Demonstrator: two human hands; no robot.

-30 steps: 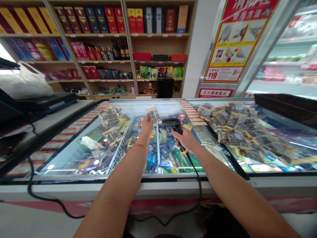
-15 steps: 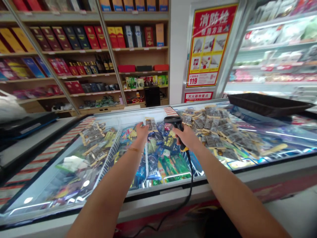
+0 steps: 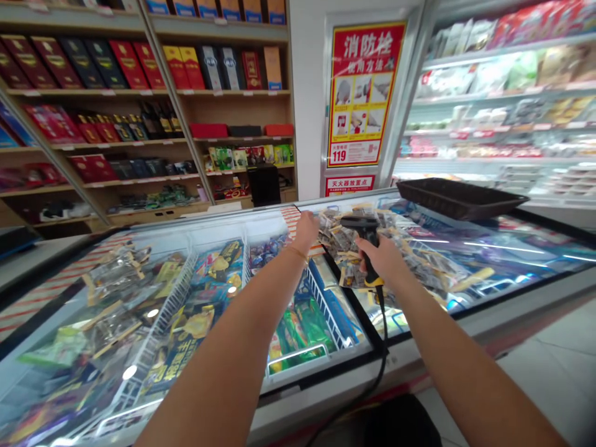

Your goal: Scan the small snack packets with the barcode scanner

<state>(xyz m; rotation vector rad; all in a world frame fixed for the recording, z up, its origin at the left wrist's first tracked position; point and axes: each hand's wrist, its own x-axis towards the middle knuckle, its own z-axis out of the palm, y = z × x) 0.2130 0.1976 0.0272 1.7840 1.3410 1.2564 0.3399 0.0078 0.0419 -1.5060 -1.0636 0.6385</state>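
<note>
My right hand (image 3: 385,257) is wrapped round the grip of a black barcode scanner (image 3: 363,231), whose cable hangs down over the chest freezer's front edge. My left hand (image 3: 306,231) reaches over the freezer at the left side of a pile of small clear packets with tan edges (image 3: 342,239). Its fingers are blurred and face away, so I cannot make out whether a packet is in them. More such packets (image 3: 114,273) lie on the glass at the left. Under the glass, white wire baskets (image 3: 326,304) hold green and blue bags.
A dark brown plastic tray (image 3: 460,197) rests on the right part of the freezer. Behind are shelves of boxes and bottles (image 3: 135,127), a red wall poster (image 3: 365,93) and a lit refrigerated display (image 3: 498,130). A grey counter (image 3: 51,257) borders the left.
The view has swung right. My left hand has moved right, from over the middle baskets to the packet pile; the packet at its fingers no longer shows there. My right hand still grips the scanner.
</note>
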